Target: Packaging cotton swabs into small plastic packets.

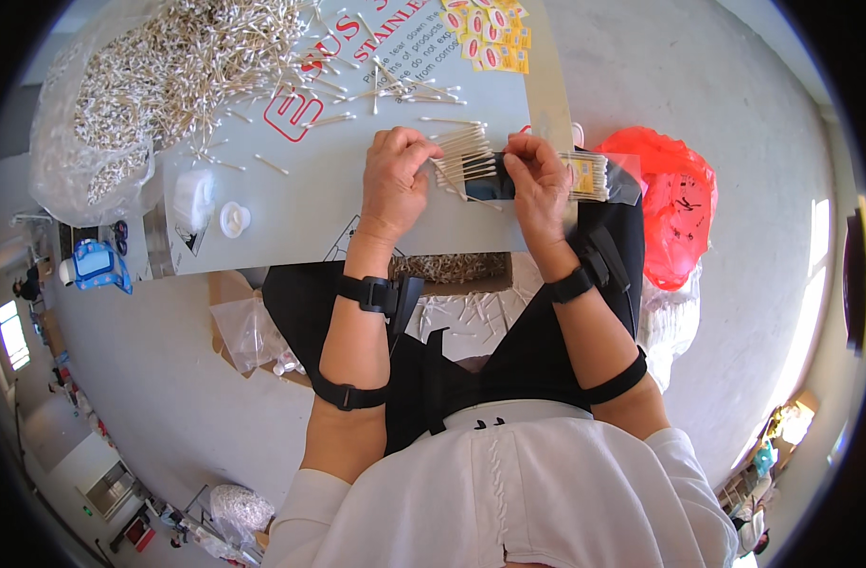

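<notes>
A row of cotton swabs (465,154) lies side by side on the table, partly over a flat black piece (482,187). At the row's left end, my left hand (395,182) is closed, thumb and forefinger pinching at the swab tips. Just right of the row, my right hand (539,187) is closed too, thumb against forefinger; what sits between them is too small to make out. Beyond its fingers, a clear packet of swabs (592,177) with a yellow card reaches past the table's right edge.
A big clear bag of loose swabs (168,85) fills the far left, with strays spilling out. Yellow cards (490,33) lie at the far right. A white cap (234,220) and blue wipes pack (99,265) are leftward. A red bag (679,199) hangs rightward; an open swab box (456,272) sits below.
</notes>
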Available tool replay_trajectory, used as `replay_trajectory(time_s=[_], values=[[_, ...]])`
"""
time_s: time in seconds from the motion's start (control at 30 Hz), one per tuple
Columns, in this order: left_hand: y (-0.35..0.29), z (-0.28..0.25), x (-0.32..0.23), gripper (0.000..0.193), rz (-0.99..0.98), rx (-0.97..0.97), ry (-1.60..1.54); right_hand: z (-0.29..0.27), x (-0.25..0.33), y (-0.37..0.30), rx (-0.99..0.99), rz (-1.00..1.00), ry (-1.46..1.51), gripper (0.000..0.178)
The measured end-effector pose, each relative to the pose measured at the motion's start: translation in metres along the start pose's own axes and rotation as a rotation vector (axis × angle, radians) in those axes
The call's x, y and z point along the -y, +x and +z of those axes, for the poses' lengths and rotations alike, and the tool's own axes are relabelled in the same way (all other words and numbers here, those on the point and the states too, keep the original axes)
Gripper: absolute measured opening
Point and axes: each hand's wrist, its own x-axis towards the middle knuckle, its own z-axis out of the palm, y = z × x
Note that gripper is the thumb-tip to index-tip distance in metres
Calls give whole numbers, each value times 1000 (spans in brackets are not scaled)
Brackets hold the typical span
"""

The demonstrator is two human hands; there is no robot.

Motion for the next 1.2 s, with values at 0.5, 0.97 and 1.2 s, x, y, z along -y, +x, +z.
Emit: replay_trajectory(time_s=[0.5,0.97,1.2], values=[[-5,-3,4,14,-21,19,69,-10,27,-14,328,-217,-865,7],[54,16,17,6,92,-76,335,1,26,-17,316,-306,-895,4],[40,14,5,7,149,103,344,-1,24,-15,299,-328,-901,6]])
